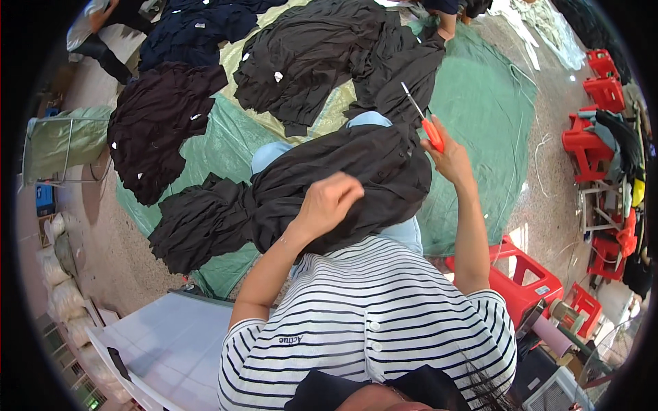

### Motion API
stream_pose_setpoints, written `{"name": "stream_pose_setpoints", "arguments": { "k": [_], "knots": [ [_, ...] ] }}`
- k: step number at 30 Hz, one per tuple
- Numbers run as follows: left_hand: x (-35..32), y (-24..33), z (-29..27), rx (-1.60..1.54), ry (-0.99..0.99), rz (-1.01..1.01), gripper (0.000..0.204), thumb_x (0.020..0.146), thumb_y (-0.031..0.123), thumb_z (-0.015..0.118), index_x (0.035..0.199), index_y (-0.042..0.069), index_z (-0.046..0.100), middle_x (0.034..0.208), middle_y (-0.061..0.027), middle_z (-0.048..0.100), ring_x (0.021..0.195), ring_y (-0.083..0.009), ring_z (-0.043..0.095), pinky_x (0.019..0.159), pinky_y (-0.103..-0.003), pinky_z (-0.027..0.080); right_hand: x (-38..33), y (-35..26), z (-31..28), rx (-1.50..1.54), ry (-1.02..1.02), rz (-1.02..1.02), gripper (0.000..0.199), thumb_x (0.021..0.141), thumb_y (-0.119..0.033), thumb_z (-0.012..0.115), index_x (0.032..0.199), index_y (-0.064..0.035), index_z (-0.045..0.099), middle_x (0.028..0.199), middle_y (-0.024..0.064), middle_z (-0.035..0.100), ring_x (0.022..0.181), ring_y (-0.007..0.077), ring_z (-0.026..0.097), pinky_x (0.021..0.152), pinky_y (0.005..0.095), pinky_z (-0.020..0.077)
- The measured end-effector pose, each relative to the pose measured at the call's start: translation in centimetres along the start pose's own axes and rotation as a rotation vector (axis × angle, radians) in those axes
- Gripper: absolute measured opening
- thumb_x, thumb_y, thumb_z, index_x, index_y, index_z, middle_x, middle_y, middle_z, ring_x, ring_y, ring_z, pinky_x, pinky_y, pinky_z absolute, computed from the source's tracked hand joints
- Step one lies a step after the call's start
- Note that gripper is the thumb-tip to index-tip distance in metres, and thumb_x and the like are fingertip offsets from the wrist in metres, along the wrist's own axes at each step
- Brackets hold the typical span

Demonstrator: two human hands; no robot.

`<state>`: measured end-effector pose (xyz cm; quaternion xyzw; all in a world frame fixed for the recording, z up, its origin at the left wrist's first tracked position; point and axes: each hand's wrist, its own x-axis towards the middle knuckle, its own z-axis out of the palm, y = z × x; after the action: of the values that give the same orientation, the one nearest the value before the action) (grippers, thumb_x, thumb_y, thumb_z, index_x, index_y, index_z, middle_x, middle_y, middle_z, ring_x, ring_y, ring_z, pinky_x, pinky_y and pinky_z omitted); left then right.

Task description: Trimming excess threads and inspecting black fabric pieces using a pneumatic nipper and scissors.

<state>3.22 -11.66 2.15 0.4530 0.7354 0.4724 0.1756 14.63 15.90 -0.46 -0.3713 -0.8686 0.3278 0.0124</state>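
A black garment (370, 164), with small buttons along one part, lies bunched across my lap. Above it, my left hand (332, 202) has its fingers curled closed. Whether it pinches cloth or something small is hidden. Raised at the garment's right side, my right hand (449, 154) grips a red-handled tool with a thin metal shaft (432, 135). The shaft points up and away to the left, clear of the cloth on my lap; its exact kind is hard to tell. A gathered dark cloth (202, 222) trails off my lap to the left.
Dark garment heaps (308, 58) and a purplish-black pile (154, 123) lie ahead on green sheeting (480, 116). A red stool (524, 274) stands close at my right. Left of me is a white panel (178, 342). Other people (92, 34) are at the far side.
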Motion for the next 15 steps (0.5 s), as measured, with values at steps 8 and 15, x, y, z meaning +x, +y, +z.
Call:
{"name": "stream_pose_setpoints", "arguments": {
  "k": [8, 15],
  "knots": [
    [2.5, -3.3, 6.1, 0.126, -0.060, 0.203, 0.016, 0.079, -0.003, 0.067, 0.095, 0.002, 0.067, 0.087, -0.0106, 0.059, 0.079, -0.0306, 0.062, 0.069, -0.037, 0.052, -11.2, -0.7, -1.7, 0.040, 0.127, -0.091, 0.046, 0.083, -0.038, 0.073, 0.115, -0.0067, 0.067, 0.094, 0.0191, 0.064, 0.082, 0.0377, 0.065, 0.072, 0.0428, 0.0502],
    [3.1, -4.0, 5.9, 0.136, -0.090, 0.043, 0.012, 0.077, 0.001, 0.066, 0.089, 0.002, 0.069, 0.083, -0.0111, 0.059, 0.077, -0.0298, 0.062, 0.069, -0.038, 0.052, -17.2, -2.1, -3.0, -0.022, -0.017, -0.056, 0.036, 0.084, -0.034, 0.073, 0.098, -0.0018, 0.067, 0.083, 0.0183, 0.065, 0.073, 0.0390, 0.063, 0.063, 0.0425, 0.0484]
  ]
}}
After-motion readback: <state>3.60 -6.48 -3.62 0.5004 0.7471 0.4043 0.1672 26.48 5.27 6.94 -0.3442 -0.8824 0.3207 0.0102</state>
